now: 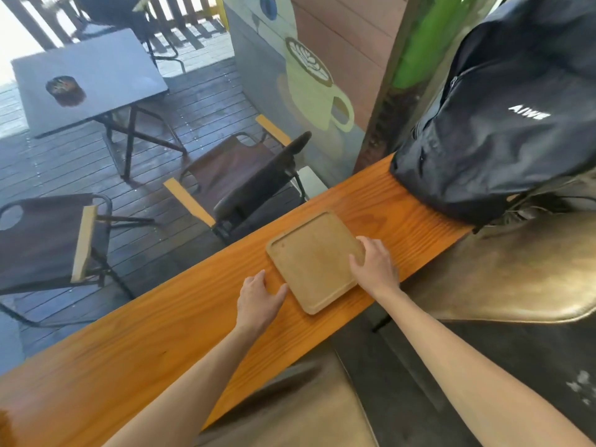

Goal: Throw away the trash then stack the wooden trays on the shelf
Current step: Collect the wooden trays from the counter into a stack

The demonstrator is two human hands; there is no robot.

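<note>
A light wooden tray (314, 261) with a raised rim lies flat and bare on the orange wooden counter (154, 337). My right hand (374, 264) rests on the tray's right edge, fingers curled over the rim. My left hand (259, 298) lies on the counter just left of the tray, fingers spread, thumb touching or almost touching the tray's near-left edge. No trash and no shelf are in view.
A black backpack (503, 124) sits on the counter's far right end. Two brown stool seats (522, 269) stand below the counter on my side. Beyond the glass are folding chairs (245, 179) and a grey table (87, 79) holding an ashtray (65, 90).
</note>
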